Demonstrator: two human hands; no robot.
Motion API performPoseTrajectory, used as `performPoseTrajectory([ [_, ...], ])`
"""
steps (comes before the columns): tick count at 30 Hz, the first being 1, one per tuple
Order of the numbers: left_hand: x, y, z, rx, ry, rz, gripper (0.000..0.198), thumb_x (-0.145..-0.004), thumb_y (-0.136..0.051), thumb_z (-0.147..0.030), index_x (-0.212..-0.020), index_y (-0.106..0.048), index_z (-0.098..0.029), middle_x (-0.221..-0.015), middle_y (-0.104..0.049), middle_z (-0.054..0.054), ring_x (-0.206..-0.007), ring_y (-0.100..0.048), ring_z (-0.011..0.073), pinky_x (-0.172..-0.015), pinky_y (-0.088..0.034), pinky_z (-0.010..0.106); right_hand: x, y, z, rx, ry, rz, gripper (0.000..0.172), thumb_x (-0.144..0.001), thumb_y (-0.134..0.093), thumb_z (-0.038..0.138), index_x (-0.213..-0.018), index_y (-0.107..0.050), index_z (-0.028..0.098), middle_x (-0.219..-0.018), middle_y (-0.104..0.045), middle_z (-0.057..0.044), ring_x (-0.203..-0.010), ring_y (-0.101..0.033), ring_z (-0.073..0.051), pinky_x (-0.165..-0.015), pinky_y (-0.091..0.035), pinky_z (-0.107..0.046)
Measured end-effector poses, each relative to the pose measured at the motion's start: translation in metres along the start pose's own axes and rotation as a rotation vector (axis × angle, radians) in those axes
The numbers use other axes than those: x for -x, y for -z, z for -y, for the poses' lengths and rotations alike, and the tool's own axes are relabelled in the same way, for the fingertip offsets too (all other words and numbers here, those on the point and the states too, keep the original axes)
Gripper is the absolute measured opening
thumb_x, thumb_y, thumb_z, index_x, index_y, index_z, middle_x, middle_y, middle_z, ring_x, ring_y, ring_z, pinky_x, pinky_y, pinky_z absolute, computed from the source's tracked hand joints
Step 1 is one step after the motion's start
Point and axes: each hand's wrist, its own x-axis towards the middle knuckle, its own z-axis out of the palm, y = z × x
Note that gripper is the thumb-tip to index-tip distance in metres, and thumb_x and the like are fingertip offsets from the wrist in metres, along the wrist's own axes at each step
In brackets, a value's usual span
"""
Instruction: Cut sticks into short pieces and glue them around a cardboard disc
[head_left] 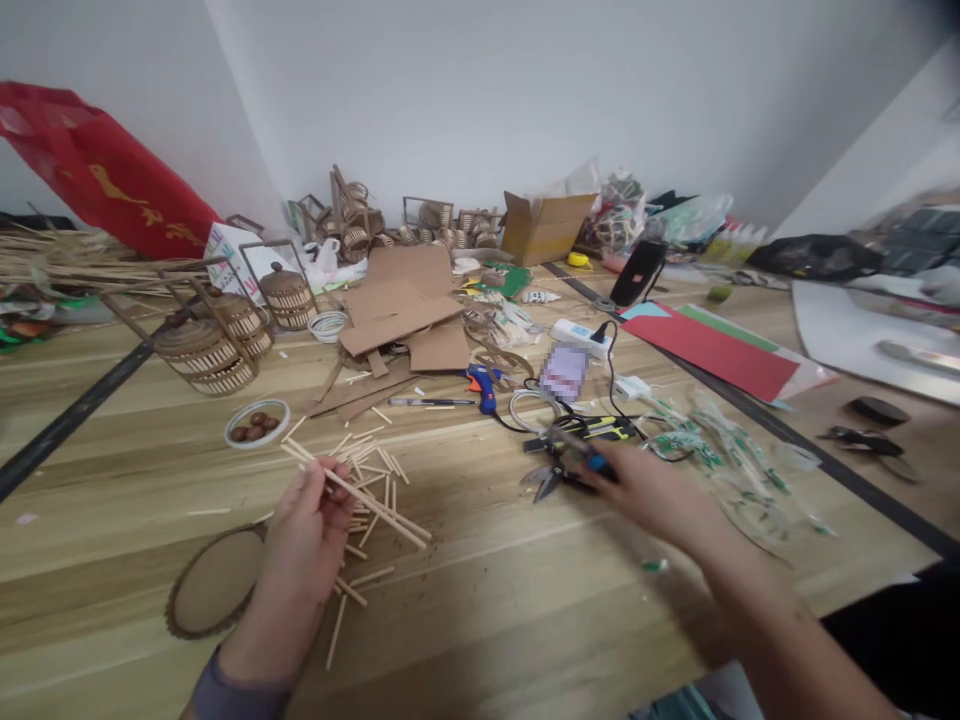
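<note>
My left hand (307,525) is closed around a few long thin wooden sticks (375,508) that slant down to the right above a loose pile of short sticks (371,470) on the wooden table (480,600). My right hand (637,480), blurred by motion, reaches to the right and closes on a pair of black cutting pliers with a blue grip (559,470), whose jaws point left. A round cardboard disc (214,580) lies just left of my left wrist.
A small bowl of brown nuts (256,423), woven bamboo lanterns (214,340), cardboard pieces (405,310), a blue glue gun (484,385), a power strip (581,335), coloured paper sheets (712,350) and crumpled plastic wrap (720,450) crowd the table. A red bag (105,170) stands at back left.
</note>
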Motion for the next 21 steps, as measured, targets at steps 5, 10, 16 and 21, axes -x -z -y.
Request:
performPoseTrajectory([
  [5,0.005,0.0,0.012,-0.032,0.062,0.047,0.014,-0.074,-0.074,-0.026,-0.069,-0.064,-0.017,-0.065,-0.058,-0.002,-0.052,-0.046,0.0072,-0.046,-0.044,0.013,-0.015,0.043,-0.081,0.279,-0.387,-0.252,0.024,-0.086,-0.056,0.027,-0.063,-0.053,0.021,-0.057,-0.056,-0.008,-0.051,-0.056,-0.02,-0.051,-0.028,-0.032],
  [10,0.006,-0.001,0.014,-0.071,0.084,0.082,0.025,-0.067,-0.081,-0.033,-0.071,-0.064,-0.015,-0.061,-0.058,-0.003,-0.05,-0.047,0.0058,-0.046,-0.043,0.012,-0.027,0.058,-0.101,0.39,-0.571,-0.461,0.026,-0.084,-0.066,0.034,-0.067,-0.053,0.02,-0.071,-0.059,-0.014,-0.061,-0.058,-0.025,-0.055,-0.028,-0.033],
  [16,0.012,0.001,0.021,-0.269,0.067,0.194,0.041,-0.055,-0.085,-0.048,-0.071,-0.068,-0.015,-0.061,-0.06,-0.001,-0.051,-0.048,0.0086,-0.046,-0.042,0.018,-0.02,0.024,0.0,0.086,-0.163,-0.281,0.014,-0.087,-0.058,0.03,-0.08,-0.061,0.018,-0.079,-0.065,-0.011,-0.068,-0.06,-0.022,-0.057,-0.033,-0.029],
  [21,0.019,0.002,0.026,-0.544,0.073,0.31,0.048,-0.06,-0.076,-0.06,-0.076,-0.067,-0.015,-0.059,-0.059,-0.002,-0.051,-0.049,0.0113,-0.048,-0.04,0.021,0.006,-0.029,0.101,-0.372,0.385,0.244,0.014,-0.083,-0.061,0.03,-0.077,-0.067,0.019,-0.071,-0.068,-0.002,-0.062,-0.056,-0.015,-0.053,-0.029,-0.023],
])
